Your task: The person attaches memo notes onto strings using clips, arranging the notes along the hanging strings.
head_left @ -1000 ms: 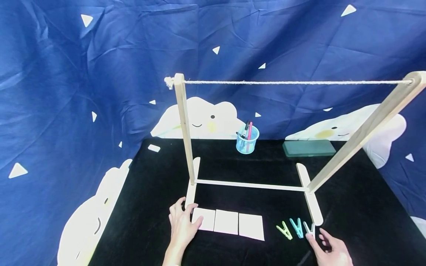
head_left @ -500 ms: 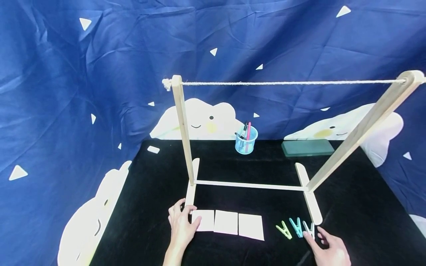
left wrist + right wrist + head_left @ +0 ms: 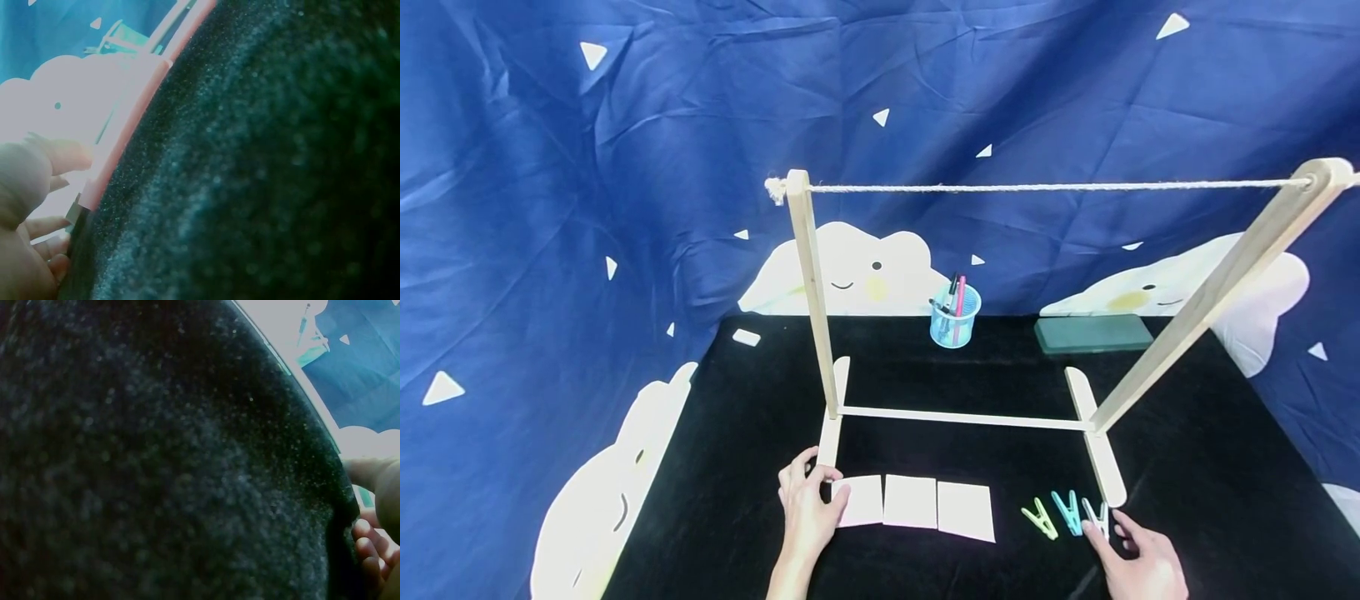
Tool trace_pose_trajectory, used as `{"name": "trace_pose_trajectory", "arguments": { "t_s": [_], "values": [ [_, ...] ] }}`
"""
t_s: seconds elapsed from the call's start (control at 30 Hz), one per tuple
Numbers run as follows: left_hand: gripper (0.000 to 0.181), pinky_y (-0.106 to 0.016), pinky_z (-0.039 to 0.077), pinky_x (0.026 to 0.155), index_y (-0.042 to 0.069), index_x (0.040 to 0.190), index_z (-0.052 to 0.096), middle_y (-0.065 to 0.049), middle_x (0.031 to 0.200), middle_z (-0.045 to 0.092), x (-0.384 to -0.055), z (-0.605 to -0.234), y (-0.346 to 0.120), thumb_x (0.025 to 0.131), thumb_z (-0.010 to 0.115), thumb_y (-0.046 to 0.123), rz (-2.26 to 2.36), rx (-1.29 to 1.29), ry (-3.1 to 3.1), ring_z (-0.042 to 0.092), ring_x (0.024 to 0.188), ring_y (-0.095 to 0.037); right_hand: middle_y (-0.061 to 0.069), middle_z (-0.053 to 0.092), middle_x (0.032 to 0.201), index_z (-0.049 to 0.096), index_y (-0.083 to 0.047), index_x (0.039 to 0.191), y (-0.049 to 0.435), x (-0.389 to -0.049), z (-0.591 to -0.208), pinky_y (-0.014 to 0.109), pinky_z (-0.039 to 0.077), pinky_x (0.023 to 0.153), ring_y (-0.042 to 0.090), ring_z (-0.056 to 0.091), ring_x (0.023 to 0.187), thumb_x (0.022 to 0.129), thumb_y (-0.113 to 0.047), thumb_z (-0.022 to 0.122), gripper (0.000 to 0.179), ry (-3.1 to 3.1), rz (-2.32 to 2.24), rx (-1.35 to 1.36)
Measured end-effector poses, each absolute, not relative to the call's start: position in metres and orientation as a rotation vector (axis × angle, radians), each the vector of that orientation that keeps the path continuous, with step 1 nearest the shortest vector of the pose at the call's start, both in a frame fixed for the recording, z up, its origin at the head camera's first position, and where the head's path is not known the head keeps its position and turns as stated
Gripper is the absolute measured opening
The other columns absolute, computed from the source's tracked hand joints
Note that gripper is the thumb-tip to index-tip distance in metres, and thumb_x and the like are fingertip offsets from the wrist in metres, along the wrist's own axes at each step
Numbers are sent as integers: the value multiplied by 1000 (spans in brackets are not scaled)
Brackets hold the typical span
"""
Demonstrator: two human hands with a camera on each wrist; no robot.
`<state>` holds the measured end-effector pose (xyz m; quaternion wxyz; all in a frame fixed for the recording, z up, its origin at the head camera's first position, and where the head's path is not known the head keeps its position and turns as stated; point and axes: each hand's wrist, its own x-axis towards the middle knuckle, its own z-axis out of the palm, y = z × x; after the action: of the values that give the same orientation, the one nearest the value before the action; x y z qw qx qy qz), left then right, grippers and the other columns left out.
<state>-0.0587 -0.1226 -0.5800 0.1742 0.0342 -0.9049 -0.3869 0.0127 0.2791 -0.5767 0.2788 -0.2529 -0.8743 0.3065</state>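
Three white paper squares lie in a row in the head view: left square [image 3: 859,501], middle square [image 3: 910,502] and right square [image 3: 966,511]. My left hand [image 3: 807,508] holds the left square by its left edge, between thumb and index finger; in the left wrist view that square [image 3: 128,134] shows a pinkish edge. To the right lie a yellow-green clothespin [image 3: 1041,520], a blue clothespin [image 3: 1067,512] and a white clothespin [image 3: 1097,514]. My right hand [image 3: 1138,558] has thumb and index finger on either side of the white clothespin. Its other fingers are curled.
A wooden frame [image 3: 962,418] with a rope [image 3: 1037,186] strung across its top stands behind the squares. Farther back are a blue pen cup [image 3: 955,325], a green case [image 3: 1093,333] and a small white block [image 3: 747,337]. Black cloth [image 3: 760,400] covers the table.
The left square has turned slightly and shifted a little left and nearer under my left hand. My right hand stays at the white clothespin. The head view has shifted slightly.
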Motion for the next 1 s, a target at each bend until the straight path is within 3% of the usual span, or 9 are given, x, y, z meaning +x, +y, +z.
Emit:
{"name": "trace_pose_trajectory", "arguments": {
  "t_s": [0.07,0.17,0.4,0.53,0.63,0.83,1.0],
  "values": [
    [21,-53,30,92,16,79,69,-19,134,58,-58,-580,-123,70,87,7,-1098,92,-2549,43,117,-38,-27,52,71,79,-6,99,278,13,-577,0,23,62,-33,28,73,63,-19,90,39,-2321,825,-684],
    [21,-53,30,92,16,78,69,-19,133,58,-57,-580,-123,70,86,6,-1108,90,-2532,43,116,-39,-31,48,72,80,-6,98,277,12,-578,2,23,62,-32,28,72,63,-19,90,39,-2306,824,-704],
    [17,-55,30,94,17,76,70,-19,134,57,-56,-578,-123,72,82,6,-1152,105,-2530,44,115,-39,6,64,74,79,-8,102,273,12,-572,6,23,60,-31,24,69,68,-26,89,39,-2378,818,-809],
    [15,-55,30,96,19,75,69,-17,136,57,-56,-574,-124,74,78,7,-1206,122,-2536,44,115,-36,13,67,80,79,-9,101,272,11,-570,8,25,60,-31,25,70,69,-27,89,38,-2387,827,-828],
    [17,-53,33,96,20,74,69,-14,137,57,-54,-571,-124,76,77,5,-1230,142,-2538,43,116,-33,8,66,76,80,-10,99,272,10,-569,11,27,59,-30,24,69,69,-27,89,36,-2378,818,-840],
    [18,-48,41,91,21,74,71,-10,136,59,-50,-565,-125,75,80,6,-1250,157,-2539,44,115,-27,-13,57,65,81,-11,98,272,10,-568,18,29,56,-30,24,64,69,-29,89,35,-2383,814,-877],
    [17,-46,41,91,20,75,71,-8,133,61,-48,-561,-127,76,81,7,-1302,185,-2548,43,117,-27,-7,62,67,81,-13,97,273,9,-568,20,30,56,-29,24,62,70,-33,89,34,-2403,811,-906]
  ]
}}
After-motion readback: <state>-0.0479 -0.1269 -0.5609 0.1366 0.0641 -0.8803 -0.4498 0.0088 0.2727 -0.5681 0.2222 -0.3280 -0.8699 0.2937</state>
